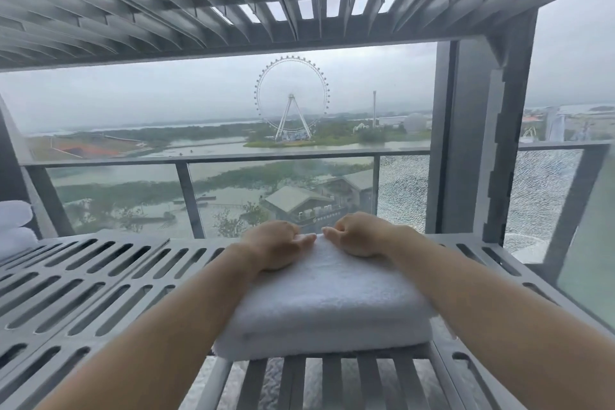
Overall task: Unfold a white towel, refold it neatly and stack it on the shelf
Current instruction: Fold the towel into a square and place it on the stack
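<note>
Folded white towel (326, 303) on shelf (83, 276); left hand (276, 243), right hand (357, 235) grasping its far edge.

Two hands (276, 245) (359, 235), two towel piles (329, 303) (13, 226), two shelves (93, 280) (139, 7).

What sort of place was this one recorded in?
Likely a high-rise balcony, perhaps a hotel's: a slotted metal shelf holds a folded white towel, with a glass railing behind and a Ferris wheel far below.
</note>
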`<state>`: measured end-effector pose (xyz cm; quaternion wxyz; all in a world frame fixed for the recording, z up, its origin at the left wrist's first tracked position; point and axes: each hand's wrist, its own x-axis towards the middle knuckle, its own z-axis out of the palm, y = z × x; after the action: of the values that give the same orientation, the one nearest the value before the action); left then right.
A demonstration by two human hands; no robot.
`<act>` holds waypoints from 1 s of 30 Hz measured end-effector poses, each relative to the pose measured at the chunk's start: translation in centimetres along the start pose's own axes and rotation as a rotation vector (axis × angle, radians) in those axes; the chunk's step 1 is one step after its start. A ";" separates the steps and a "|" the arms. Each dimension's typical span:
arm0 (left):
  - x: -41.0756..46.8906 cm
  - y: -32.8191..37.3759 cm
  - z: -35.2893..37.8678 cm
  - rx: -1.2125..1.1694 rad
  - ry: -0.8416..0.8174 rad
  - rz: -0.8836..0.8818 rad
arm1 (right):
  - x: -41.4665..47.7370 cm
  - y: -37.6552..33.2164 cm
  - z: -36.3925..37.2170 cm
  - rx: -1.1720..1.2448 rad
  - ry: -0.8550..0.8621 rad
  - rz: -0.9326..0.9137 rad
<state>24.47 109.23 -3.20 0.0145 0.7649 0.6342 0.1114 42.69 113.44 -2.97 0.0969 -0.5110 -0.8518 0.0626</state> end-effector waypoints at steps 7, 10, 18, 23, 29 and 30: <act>-0.6 -0.3 1.1 0.028 0.102 0.041 | -0.5 -0.2 1.2 -0.068 0.222 -0.100; -0.9 -0.3 0.7 0.020 0.063 0.032 | -0.6 -0.2 1.1 -0.066 0.211 -0.112; -1.8 -0.7 -1.2 -0.066 0.060 0.055 | -0.6 0.9 -0.3 0.040 0.100 -0.082; -2.3 -1.4 -1.4 -0.210 0.025 0.079 | -0.6 1.1 0.0 0.102 0.091 -0.106; -2.8 -2.6 -1.4 -0.352 -0.003 0.131 | -0.4 0.7 0.5 0.148 0.226 -0.162; -2.9 -2.5 -1.4 -0.370 0.003 0.137 | -0.4 0.7 0.6 0.159 0.223 -0.156</act>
<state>21.28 106.77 -2.67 0.1463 0.7904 0.5494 0.2279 43.39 113.40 -3.72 0.2356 -0.4377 -0.8652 0.0651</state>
